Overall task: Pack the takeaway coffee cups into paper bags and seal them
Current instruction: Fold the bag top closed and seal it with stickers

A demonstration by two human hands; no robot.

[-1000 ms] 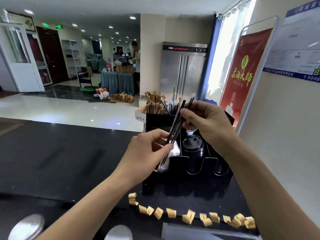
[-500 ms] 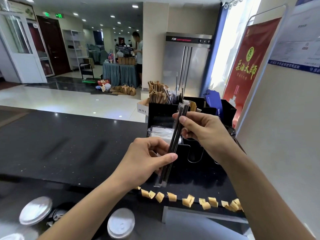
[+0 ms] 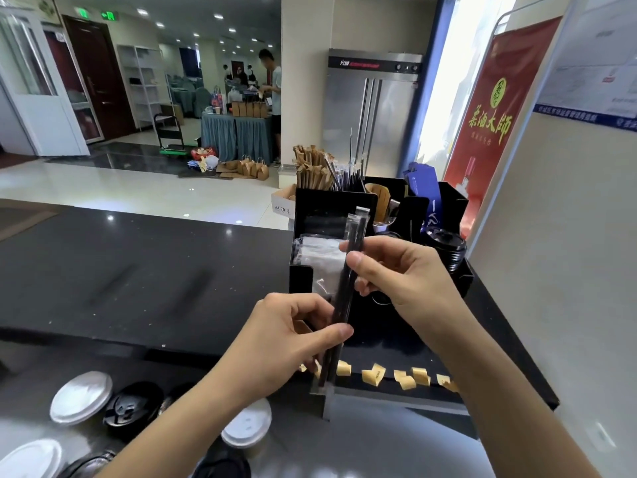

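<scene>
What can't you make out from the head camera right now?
- Straws: exact count unclear, overlapping inside clear wrappers, partly behind left hand and right hand.
- Cups: only lids visible; bodies cut off by bottom edge.
- Stickers: print too small.

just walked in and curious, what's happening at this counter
A person is holding a few wrapped black straws upright over the black counter: the left hand pinches them low down, the right hand higher up. Behind stands a black organizer. Lidded coffee cups wait below; no bag is in reach.
</scene>
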